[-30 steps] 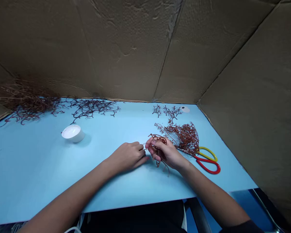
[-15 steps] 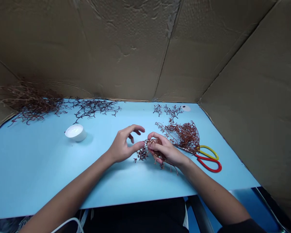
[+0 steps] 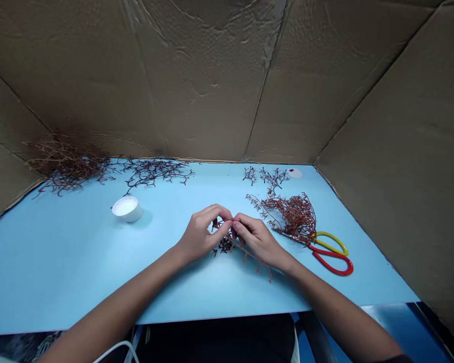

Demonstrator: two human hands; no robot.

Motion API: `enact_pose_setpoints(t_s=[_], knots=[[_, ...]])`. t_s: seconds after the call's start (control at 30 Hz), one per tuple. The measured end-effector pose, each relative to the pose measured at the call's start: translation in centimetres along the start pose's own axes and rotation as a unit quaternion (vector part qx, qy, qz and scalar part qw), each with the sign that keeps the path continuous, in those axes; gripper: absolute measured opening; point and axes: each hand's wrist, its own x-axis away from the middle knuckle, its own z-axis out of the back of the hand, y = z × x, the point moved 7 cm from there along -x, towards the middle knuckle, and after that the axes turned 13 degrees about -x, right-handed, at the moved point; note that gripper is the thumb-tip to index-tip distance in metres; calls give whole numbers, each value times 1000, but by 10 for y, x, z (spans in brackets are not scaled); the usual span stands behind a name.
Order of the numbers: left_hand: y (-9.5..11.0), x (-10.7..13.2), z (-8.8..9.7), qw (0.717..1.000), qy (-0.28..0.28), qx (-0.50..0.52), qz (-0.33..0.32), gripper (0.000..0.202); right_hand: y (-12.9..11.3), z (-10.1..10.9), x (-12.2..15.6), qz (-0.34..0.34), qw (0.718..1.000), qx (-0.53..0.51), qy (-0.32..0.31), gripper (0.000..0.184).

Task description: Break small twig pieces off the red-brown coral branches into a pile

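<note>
1. The left hand [image 3: 202,237] and the right hand [image 3: 259,242] met at the middle of the blue table [image 3: 60,272], fingertips touching.
2. Both hands were closed narrowly, thumb against forefinger, on one small red-brown sprig [image 3: 225,245]. The sprig's thin stem ran out beneath the right hand toward the table's near edge.
3. The sprig lay low over the table, between the two hands. Whether it rested on the surface could not be told.
4. Just right of the right hand lay a tangled red-brown bunch [image 3: 295,214], with the red-and-yellow scissors [image 3: 331,252] touching its near side, unheld.
5. A few short pieces [image 3: 268,176] lay beyond the bunch, near a white disc [image 3: 295,173].
6. A white cup [image 3: 127,208] stood left of the hands, well apart.
7. Darker sprigs [image 3: 155,170] and a larger brown heap [image 3: 66,161] lay along the far left edge.
8. Judgement: work was partway through, with one sprig in hand, some pieces separated, and much material unhandled.
</note>
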Motion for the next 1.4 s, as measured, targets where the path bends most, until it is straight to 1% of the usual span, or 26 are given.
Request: enact_pose_setpoints(t_s=[0.07, 0.13, 0.17, 0.23, 0.33, 0.4, 0.47, 0.53, 0.63, 0.73, 0.83, 0.9, 0.97, 1.07, 1.23, 1.3, 1.4], knots=[[-3, 1, -6, 999, -33, -14, 8, 11, -9, 2, 1, 60, 994, 85, 21, 45], [-9, 2, -11, 997, -69, -1, 37, 11, -12, 3, 3, 74, 991, 109, 22, 44], [-12, 2, -13, 996, -81, 6, 46, 11, -11, 3, 3, 64, 992, 107, 18, 42], [-13, 1, -13, 994, -96, -4, 44, 14, -6, 4, 4, 28, 995, 94, 10, 38], [-9, -1, -15, 989, -129, -70, 16, 21, 0, 5, 5, -21, 997, 75, 1, 36], [-6, 0, -16, 982, -152, -109, 8, 25, 0, 5, 5, -31, 997, 64, 5, 40], [-4, 1, -17, 979, -168, -115, 9, 30, -2, 6, 4, -32, 998, 50, 9, 47], [-1, 2, -18, 979, -184, -90, 13, 35, -4, 5, 2, -36, 999, 14, 1, 52], [3, 3, -21, 975, -221, -18, 26, 34, -2, 1, 1, -69, 993, -96, -28, 57], [6, 3, -22, 962, -261, 64, 54, 33, 2, -7, 4, -103, 968, -224, -53, 60], [14, 3, -20, 945, -297, 117, 69, 38, -5, -13, 8, -95, 940, -318, -74, 62], [21, 2, -17, 940, -311, 126, 62, 40, -12, -16, 12, -85, 929, -348, -93, 62], [27, 0, -13, 940, -318, 114, 48, 40, -17, -15, 15, -82, 928, -348, -108, 62], [32, -3, -5, 938, -337, 77, 20, 39, -19, -11, 18, -87, 939, -315, -110, 59], [36, -2, 5, 913, -405, 53, -4, 40, -15, -9, 24, -115, 950, -251, -142, 60], [37, -1, 10, 904, -424, 49, -16, 40, -13, -10, 27, -128, 952, -231, -157, 59], [37, 0, 15, 895, -442, 60, -24, 39, -10, -10, 31, -139, 954, -213, -161, 58]])
